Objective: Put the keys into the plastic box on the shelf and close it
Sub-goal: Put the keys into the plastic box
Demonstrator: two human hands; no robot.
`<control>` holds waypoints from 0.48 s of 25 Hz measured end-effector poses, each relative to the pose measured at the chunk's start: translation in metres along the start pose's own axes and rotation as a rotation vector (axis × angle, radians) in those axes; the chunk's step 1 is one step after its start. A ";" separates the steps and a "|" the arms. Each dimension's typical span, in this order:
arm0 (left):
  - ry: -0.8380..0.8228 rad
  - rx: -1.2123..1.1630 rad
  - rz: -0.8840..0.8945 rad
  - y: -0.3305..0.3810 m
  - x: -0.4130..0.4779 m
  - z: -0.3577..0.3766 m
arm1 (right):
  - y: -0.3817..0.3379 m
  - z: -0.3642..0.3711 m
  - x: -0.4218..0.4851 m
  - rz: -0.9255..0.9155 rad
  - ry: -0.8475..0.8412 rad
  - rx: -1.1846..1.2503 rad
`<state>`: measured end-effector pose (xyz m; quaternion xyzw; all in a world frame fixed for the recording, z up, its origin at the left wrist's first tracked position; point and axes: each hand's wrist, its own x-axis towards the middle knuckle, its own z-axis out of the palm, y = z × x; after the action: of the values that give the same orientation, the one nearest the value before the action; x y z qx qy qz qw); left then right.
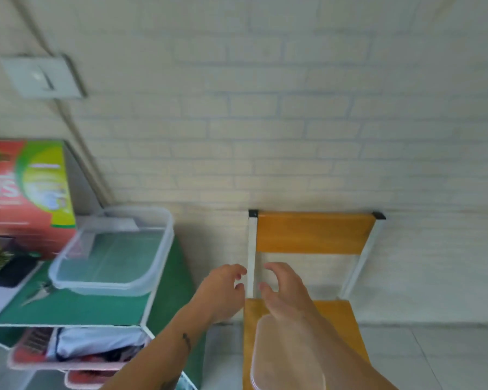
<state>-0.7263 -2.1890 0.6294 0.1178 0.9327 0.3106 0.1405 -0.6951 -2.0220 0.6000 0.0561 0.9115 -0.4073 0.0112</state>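
Note:
A clear plastic box (141, 285) stands open on the green top of the shelf (82, 311), at its right end. Its inside looks empty. A bunch of metal keys (38, 292) lies on the shelf top just left of the box. The translucent lid (268, 364) rests on the seat of a wooden chair (313, 232), partly under my right forearm. My left hand (223, 291) and my right hand (282, 294) hover side by side in front of the chair back, between shelf and chair, fingers curled apart and holding nothing.
A red and green carton (31, 192) stands at the back left of the shelf, with dark items (9, 266) in front of it. A lower shelf holds a pink basket (76, 350) of clothes. A brick wall is behind, with a white switch plate (43, 77).

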 end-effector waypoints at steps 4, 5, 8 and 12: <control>0.161 -0.096 0.015 -0.009 -0.020 -0.056 | -0.072 0.001 0.018 -0.181 -0.026 0.019; 0.200 -0.123 0.011 -0.016 -0.025 -0.067 | -0.087 0.006 0.022 -0.221 -0.030 0.004; 0.344 -0.181 0.014 -0.050 -0.040 -0.100 | -0.134 0.029 0.032 -0.296 -0.036 -0.036; 0.475 -0.203 -0.008 -0.117 -0.057 -0.142 | -0.187 0.077 0.037 -0.324 -0.085 -0.070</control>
<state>-0.7357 -2.3750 0.6776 0.0231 0.9039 0.4212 -0.0703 -0.7548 -2.1997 0.6849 -0.1094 0.9208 -0.3740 -0.0140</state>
